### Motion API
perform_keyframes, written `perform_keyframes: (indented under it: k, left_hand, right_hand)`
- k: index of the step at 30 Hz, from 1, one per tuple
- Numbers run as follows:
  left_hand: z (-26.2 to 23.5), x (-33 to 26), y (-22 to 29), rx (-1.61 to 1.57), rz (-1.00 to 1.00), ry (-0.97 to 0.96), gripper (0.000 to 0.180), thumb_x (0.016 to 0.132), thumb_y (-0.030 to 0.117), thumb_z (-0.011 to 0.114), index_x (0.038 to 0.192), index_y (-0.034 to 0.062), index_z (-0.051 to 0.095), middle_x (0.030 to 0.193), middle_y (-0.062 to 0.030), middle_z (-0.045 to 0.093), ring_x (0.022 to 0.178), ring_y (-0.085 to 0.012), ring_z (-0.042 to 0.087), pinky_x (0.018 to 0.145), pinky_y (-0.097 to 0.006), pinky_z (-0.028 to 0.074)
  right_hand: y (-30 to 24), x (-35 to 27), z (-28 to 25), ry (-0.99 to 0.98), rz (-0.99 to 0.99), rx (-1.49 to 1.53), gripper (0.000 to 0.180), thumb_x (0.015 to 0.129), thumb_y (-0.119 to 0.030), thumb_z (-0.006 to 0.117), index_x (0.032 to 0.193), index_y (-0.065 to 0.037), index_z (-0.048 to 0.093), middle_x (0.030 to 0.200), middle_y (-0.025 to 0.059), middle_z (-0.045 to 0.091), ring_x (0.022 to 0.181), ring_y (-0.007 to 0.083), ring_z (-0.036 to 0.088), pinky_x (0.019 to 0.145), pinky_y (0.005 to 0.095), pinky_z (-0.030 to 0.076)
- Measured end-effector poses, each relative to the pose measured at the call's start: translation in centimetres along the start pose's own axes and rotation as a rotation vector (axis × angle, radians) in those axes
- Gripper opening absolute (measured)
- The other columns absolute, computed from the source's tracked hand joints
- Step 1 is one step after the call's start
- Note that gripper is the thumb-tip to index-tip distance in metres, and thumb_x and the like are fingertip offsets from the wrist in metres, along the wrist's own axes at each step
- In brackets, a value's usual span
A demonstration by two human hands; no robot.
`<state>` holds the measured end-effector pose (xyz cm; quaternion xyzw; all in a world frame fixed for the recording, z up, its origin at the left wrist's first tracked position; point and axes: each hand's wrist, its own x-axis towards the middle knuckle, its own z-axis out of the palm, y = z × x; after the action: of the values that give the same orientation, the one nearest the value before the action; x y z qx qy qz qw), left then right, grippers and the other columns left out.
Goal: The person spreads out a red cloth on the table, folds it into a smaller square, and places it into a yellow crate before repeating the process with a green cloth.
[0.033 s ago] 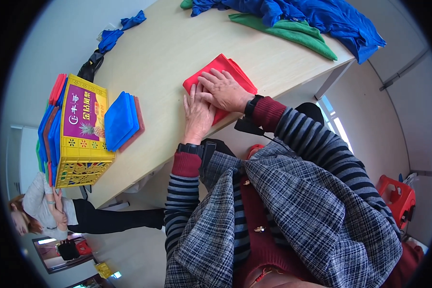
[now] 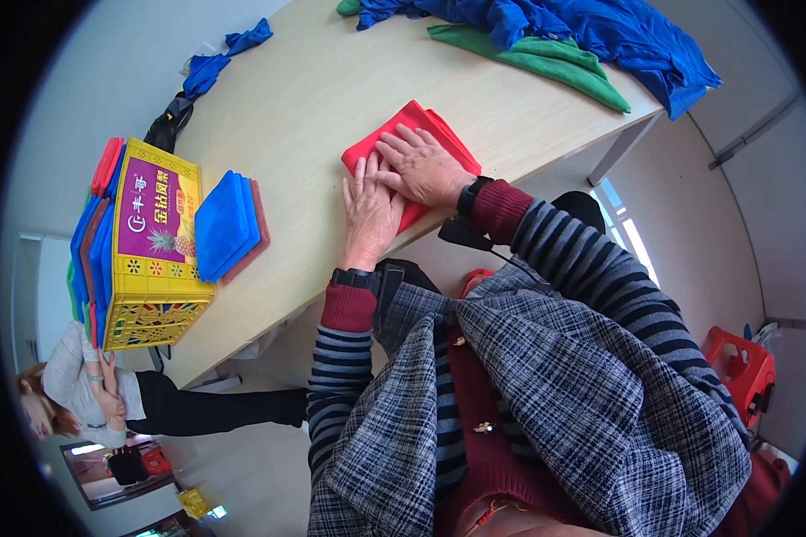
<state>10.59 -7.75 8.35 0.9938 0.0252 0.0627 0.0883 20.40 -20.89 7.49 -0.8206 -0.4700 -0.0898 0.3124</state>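
Observation:
A folded red cloth [image 2: 376, 140] lies on the table's near edge. My left hand [image 2: 372, 215] rests flat on its lower left part, fingers stretched out. My right hand [image 2: 421, 168] lies flat across the middle of the cloth, fingers extended and slightly spread. The fingers of both hands meet and partly overlap over the cloth. Neither hand grips anything. Part of the cloth is hidden under the hands.
Left on the table [image 2: 304, 116] are folded blue cloths [image 2: 226, 224] over a brownish-red one [image 2: 261, 219], beside a yellow crate [image 2: 152, 313] packed with folded cloths. Crumpled blue cloth [image 2: 618, 45] and green cloth [image 2: 546, 67] lie at the far right. A person [image 2: 107, 385] stands left.
My right hand has shifted very slightly to the right over the red cloth. Otherwise things look the same.

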Motion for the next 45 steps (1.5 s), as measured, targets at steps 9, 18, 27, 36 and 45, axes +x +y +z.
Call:
perform_keyframes:
  k: [9,18,27,36,45]
  left_hand:
    - [1.6,0.7,-2.3,0.022,-0.127,0.085,0.07,0.105,0.052,0.041,0.159,0.0089,0.03,0.165,-0.0112,0.028,0.155,-0.0303,0.019,0.122,-0.058,0.017]
    - [-1.5,0.7,-5.3,-0.07,-0.171,0.234,0.06,0.099,0.04,0.06,0.145,0.0035,0.049,0.15,-0.019,0.048,0.144,-0.0357,0.04,0.118,-0.053,0.03]
    - [-0.6,-4.7,2.7,0.002,0.156,0.322,0.048,0.091,0.021,0.07,0.134,0.0008,0.056,0.139,-0.0184,0.056,0.134,-0.0374,0.051,0.108,-0.043,0.046]
    - [0.9,-3.1,4.5,0.339,0.069,0.348,0.039,0.088,0.007,0.065,0.126,0.0003,0.058,0.131,-0.0194,0.058,0.124,-0.0358,0.058,0.096,-0.038,0.056]
    - [-0.3,-2.9,5.1,0.483,0.03,0.214,0.033,0.09,0.006,0.061,0.122,-0.0028,0.056,0.125,-0.0208,0.057,0.119,-0.0325,0.06,0.089,-0.031,0.059]
  right_hand:
    - [2.1,0.1,0.3,-0.097,0.141,-0.31,0.065,0.105,-0.052,0.037,0.154,-0.01,0.042,0.161,0.0151,0.038,0.152,0.0341,0.026,0.125,0.0476,0.016]
    - [1.3,0.2,0.4,-0.087,0.136,-0.325,0.063,0.105,-0.051,0.039,0.153,-0.011,0.043,0.16,0.0151,0.038,0.151,0.0339,0.027,0.125,0.0484,0.017]
    - [2.3,0.2,0.9,-0.056,0.135,-0.353,0.065,0.105,-0.054,0.037,0.154,-0.012,0.042,0.16,0.013,0.037,0.151,0.0343,0.027,0.124,0.0507,0.017]
    - [2.3,-0.1,1.0,-0.086,0.141,-0.332,0.065,0.104,-0.055,0.038,0.154,-0.013,0.042,0.16,0.0124,0.038,0.151,0.0342,0.028,0.124,0.0516,0.017]
    - [2.2,0.2,0.8,-0.085,0.142,-0.356,0.065,0.104,-0.055,0.039,0.154,-0.014,0.042,0.16,0.0112,0.038,0.151,0.0331,0.028,0.124,0.0518,0.017]
